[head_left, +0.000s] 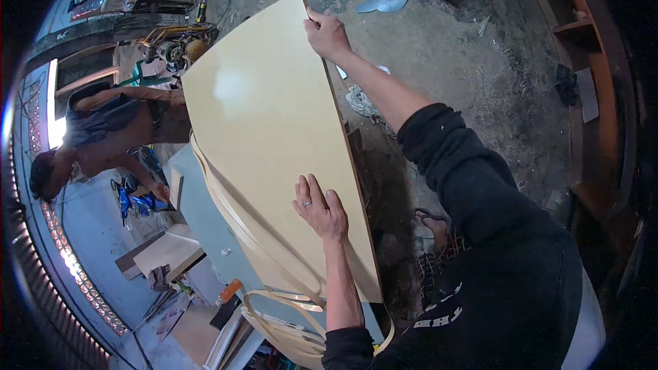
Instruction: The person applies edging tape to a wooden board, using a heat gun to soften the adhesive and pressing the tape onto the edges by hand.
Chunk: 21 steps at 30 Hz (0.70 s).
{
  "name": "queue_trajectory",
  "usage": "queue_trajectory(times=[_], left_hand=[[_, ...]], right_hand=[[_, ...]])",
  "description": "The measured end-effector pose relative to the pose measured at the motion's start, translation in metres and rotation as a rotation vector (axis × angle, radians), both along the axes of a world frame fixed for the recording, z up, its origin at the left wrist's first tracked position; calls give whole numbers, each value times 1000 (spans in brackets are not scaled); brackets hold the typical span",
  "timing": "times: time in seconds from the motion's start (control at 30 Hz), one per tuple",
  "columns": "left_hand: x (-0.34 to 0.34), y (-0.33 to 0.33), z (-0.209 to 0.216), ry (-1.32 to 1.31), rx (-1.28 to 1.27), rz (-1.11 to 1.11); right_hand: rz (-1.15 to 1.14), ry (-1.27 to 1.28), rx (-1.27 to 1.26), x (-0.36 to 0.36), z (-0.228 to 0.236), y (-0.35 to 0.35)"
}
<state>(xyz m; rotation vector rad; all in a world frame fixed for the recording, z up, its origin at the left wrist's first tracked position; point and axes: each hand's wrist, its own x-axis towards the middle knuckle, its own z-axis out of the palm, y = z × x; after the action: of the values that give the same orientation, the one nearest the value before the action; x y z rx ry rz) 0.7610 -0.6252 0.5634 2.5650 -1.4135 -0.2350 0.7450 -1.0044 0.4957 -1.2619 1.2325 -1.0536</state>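
A large cream panel (pixel 274 109) with a glossy face lies tilted across the middle of the view. My right hand (pixel 327 38) grips its far right corner, fingers curled around the edge. Lower down, my left hand (pixel 322 216) rests flat on the face with its fingers stretched out, a ring on one of them. Long thin cream strips (pixel 233 205) run along the panel's left side. More of the strip (pixel 274 298) loops in a coil by my left forearm. Under the panel shows a pale blue-grey tabletop (pixel 199 178).
A co-worker (pixel 127 123) leans in from the left, one hand near a small pale block (pixel 176 188). An orange cylindrical thing (pixel 230 291) lies by the coil. Boards (pixel 168 252) stand lower left. Offcuts and a crumpled cloth (pixel 367 103) litter the floor; wooden shelving (pixel 603 96) lines the right.
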Motion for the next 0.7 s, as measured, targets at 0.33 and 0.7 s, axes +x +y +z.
queue_trajectory(times=[0.33,0.7], left_hand=[[0,2,7,-20,43,27],[-1,-1,2,-76,-18,-34]], right_hand=[[147,-18,78,-42,17,106],[249,-94,119,-88,25,220]])
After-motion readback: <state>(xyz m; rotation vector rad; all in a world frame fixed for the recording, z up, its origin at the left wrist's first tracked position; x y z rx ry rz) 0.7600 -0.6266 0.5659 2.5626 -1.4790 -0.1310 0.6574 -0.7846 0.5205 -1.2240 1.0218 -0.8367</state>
